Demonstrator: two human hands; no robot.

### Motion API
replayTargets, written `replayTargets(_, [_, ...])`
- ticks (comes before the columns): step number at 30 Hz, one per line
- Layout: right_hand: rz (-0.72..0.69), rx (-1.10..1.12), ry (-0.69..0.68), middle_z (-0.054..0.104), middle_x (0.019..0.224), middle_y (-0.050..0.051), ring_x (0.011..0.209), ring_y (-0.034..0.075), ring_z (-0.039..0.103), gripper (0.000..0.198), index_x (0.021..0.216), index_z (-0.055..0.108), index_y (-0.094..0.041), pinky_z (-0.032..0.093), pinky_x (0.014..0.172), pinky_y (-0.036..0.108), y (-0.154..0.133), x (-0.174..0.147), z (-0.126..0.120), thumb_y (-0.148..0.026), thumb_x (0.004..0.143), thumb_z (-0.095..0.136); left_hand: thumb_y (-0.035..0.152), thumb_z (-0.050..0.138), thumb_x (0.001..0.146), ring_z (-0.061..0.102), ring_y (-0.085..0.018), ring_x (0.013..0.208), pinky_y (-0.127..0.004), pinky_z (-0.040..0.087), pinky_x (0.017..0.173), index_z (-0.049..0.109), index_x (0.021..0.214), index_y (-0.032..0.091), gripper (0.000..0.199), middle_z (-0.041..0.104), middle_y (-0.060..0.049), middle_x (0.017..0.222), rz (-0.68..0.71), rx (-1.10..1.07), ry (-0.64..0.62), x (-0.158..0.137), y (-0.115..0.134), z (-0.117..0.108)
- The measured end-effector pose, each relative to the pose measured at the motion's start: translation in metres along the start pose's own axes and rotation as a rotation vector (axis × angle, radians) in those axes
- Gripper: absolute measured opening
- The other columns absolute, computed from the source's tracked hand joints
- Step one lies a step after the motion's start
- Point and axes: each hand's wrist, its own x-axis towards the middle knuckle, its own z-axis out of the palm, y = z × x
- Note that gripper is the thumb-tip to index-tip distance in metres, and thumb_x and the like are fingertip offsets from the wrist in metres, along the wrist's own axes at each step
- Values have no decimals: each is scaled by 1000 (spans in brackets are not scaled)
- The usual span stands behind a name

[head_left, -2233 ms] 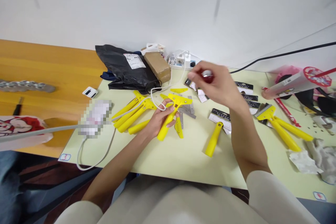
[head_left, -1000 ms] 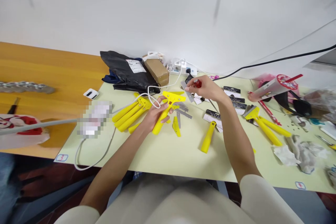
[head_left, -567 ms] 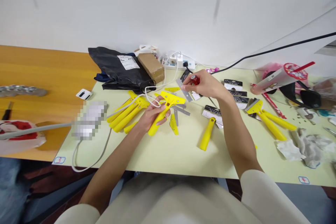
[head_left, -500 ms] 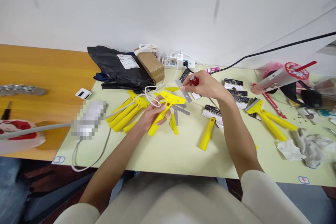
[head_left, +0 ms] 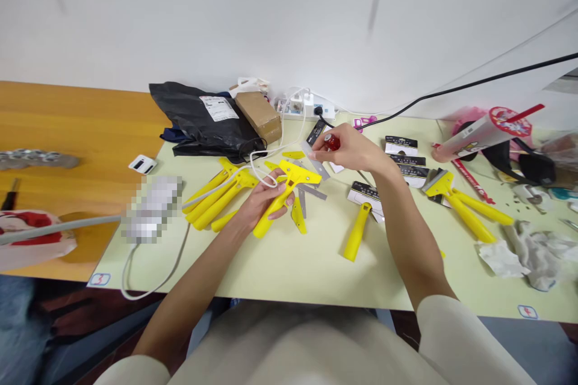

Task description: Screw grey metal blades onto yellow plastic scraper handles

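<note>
My left hand is closed around the handle of a yellow scraper, its wide head pointing away from me with two screws in it. My right hand is closed on a red-handled screwdriver; a thin shaft shows below the wrist. The right fingertips are at a flat metal blade; whether they grip it or only touch it, I cannot tell. Beneath the scraper head lie more metal strips and loose yellow head plates. Several yellow scraper handles lie left of my left hand.
A white cable loops by my left hand. Behind stand a black parcel bag, a cardboard box and a power strip. Rightward lie a yellow handle, packaged blades, scrapers, a cup and crumpled tissue.
The right hand has shifted slightly at the metal blade, fingers still curled round the screwdriver. The left hand keeps hold of the scraper, its head tipped a little differently.
</note>
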Motion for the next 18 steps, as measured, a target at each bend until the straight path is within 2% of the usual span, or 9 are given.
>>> replayTargets(5, [5,9,9,65,73,1,63,13,52,25,93,83,-18,43,51,27,0,-1,-3,-42,87,83,22,91,91,71,-14,71,-14,38,35,60,126,24,47,70,-3,100,8,-15,-5,0,0,1])
replayTargets(12, [3,-2,7,59,66,-1,60,12,47,20,87,80,-18,40,49,28,0,-1,0,-37,84,86,21,90,92,70,-15,68,-13,39,35,61,128,24,47,68,-2,93,-24,-47,-5,1,-1,0])
replayTargets(18, [23,23,22,57,65,-1,60,14,47,23,88,81,-19,44,48,29,0,-3,-4,-41,84,88,18,88,91,67,-13,67,-13,35,33,60,124,24,44,69,-4,102,-19,-78,21,0,-1,1])
